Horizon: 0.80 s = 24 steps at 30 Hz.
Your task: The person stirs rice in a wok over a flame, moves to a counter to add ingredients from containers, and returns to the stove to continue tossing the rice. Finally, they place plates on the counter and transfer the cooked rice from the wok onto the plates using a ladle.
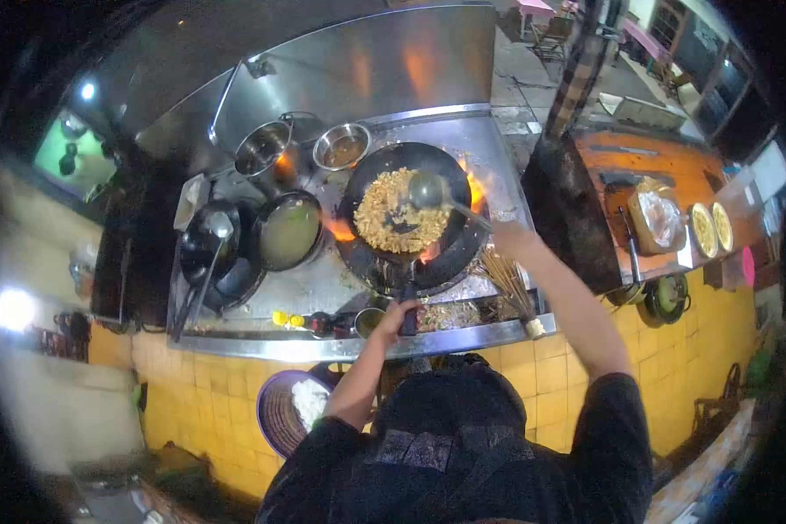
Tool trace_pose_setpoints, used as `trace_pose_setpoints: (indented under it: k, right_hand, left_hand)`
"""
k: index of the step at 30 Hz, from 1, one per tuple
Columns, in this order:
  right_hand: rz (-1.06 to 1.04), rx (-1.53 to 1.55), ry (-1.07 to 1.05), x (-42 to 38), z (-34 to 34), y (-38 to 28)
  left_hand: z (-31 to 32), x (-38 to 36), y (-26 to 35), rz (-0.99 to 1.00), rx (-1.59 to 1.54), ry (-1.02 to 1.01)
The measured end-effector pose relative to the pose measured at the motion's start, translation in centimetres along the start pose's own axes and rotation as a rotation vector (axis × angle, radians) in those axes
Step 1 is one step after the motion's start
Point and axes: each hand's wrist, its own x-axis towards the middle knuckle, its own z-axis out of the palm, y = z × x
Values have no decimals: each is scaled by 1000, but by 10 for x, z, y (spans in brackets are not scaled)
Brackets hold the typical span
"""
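A dark wok (371, 170) sits over burner flames, with chopped pale-brown food (389, 210) spread across its bottom. My left hand (397, 321) is closed around the wok's black handle (410, 297) at the front edge of the stove. From the right, my right hand (511, 240) grips the long handle of a ladle (426, 189). The ladle's round head rests in or just over the food, at the right side of the wok; exact contact cannot be told. Its grip end is hidden by my fingers.
Left of the wok stand a pan of cloudy liquid (290, 231), a second wok with a ladle (210, 231) and two metal pots (264, 150). A bamboo brush (517, 293) lies at front right. Flames (476, 188) show beside the wok. A wooden table (620, 162) stands right.
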Motion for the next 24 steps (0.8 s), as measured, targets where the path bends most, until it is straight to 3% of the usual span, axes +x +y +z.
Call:
trace_pose_setpoints:
  k: [3,4,5,6,7,8,11,13,15,17,18,19,21,24]
  right_hand:
    - [74,-15,110,9,54,-57]
    - [-35,121,-125,-14,7,-74]
    - [-53,124,-147,-34,-14,-74]
    - [-90,98,-174,-48,-31,-65]
    - [-126,65,-188,-57,-52,-57]
    - [-117,-50,-159,-75,-79,-58]
    - [-156,-215,-79,-108,-85,-50]
    - [-205,-262,-72,-125,-79,-50]
    - [-189,-258,-1,-134,-85,-53]
    - [-156,-282,-22,-141,-84,-61]
    - [-116,-300,-32,-141,-85,-63]
    - [-105,-300,-24,-141,-76,-63]
    - [-87,-185,86,-140,-50,-65]
    - [-72,-130,-23,-146,-53,-71]
  left_hand:
    - [4,6,2,-41,21,44]
    - [20,-3,8,-120,-47,93]
    - [60,-27,26,-94,-150,275]
    - [72,-28,17,-33,-283,283]
    - [123,-79,50,-37,-666,52]
    - [133,-98,64,-78,-767,-119]
    - [148,-137,86,-285,-737,-165]
    - [112,-102,77,-266,-671,-125]
    - [74,-63,47,-87,-548,-131]
    - [77,-55,14,-158,-428,124]
    - [117,-94,20,-90,-310,277]
    - [120,-114,11,-129,-268,-9]
    - [158,-165,32,-288,-222,22]
    - [135,-139,68,-206,-166,-109]
